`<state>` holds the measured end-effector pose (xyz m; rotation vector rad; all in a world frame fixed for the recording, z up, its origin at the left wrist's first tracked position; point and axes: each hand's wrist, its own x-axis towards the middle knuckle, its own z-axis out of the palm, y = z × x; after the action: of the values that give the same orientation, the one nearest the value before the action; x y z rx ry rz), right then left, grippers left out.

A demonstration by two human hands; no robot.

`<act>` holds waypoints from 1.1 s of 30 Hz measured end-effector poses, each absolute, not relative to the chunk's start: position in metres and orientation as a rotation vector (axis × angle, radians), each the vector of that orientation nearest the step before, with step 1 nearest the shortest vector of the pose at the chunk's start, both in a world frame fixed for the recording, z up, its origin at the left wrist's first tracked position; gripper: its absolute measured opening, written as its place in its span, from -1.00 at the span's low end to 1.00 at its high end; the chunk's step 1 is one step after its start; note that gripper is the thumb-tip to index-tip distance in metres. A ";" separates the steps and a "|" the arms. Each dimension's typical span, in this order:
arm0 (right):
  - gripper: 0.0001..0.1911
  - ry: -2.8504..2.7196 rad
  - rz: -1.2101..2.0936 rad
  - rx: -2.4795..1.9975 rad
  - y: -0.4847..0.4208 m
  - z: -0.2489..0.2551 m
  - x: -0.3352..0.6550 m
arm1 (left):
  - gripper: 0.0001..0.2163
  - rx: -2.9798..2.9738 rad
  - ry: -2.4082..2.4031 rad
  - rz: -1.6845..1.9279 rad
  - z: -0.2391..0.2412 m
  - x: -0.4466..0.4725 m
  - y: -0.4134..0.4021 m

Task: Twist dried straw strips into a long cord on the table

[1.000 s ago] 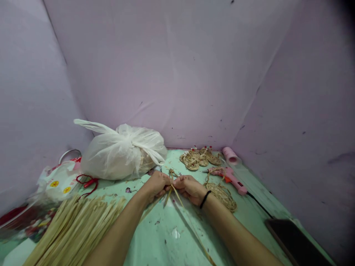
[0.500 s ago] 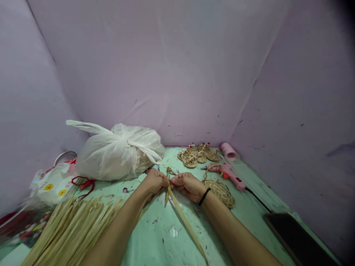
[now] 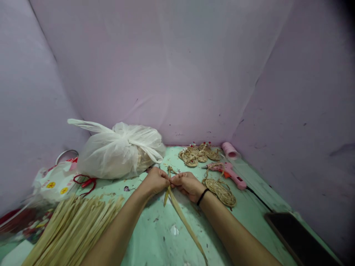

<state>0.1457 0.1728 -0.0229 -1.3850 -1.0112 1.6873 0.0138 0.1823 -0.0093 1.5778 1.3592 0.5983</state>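
My left hand and my right hand meet at the middle of the table, fingertips pinched together on a dried straw strip. The strip's long tail runs down toward me and to the right, and a short pointed end hangs beside it. Above my fingers shows a small knotted or braided top of the same fibre. The exact crossing of the strands is hidden by my fingertips. Close to my right wrist, which wears a black band, lies a coil of braided straw cord.
A bundle of straw strips lies at left, with a knotted white plastic bag behind. Woven straw pieces, a pink thread spool, a pink glue gun and a dark phone-like slab stand right. Walls enclose the green table.
Both hands stay pinched at the same spot. The short strip end has swung slightly left, and the view has shifted a little.
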 end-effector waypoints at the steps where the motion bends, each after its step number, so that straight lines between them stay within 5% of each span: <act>1: -0.83 -1.017 1.686 -1.389 0.173 -0.022 0.146 | -0.91 1.572 1.345 0.568 -0.007 0.013 0.182; 7: -0.93 -1.021 1.683 -1.429 0.172 -0.019 0.145 | -0.83 1.482 1.515 0.340 0.014 0.008 0.177; 17: -0.87 -0.902 1.716 -1.381 0.176 -0.027 0.145 | -0.90 1.873 1.899 0.476 0.009 0.054 0.146; 24: -0.85 -0.885 1.828 -1.325 0.177 -0.023 0.151 | -0.88 1.664 1.625 0.348 0.022 0.032 0.161; 29: -0.83 -0.874 1.851 -1.306 0.178 -0.021 0.154 | -0.57 1.164 1.496 0.513 0.015 0.021 0.176; 33: -0.85 -0.907 1.797 -1.316 0.176 -0.021 0.151 | -0.73 1.262 1.383 0.382 0.009 0.019 0.175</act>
<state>0.1505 0.1764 -0.0211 -1.3157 -0.9072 1.7971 0.0187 0.1750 0.0086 1.2620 1.3834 0.3817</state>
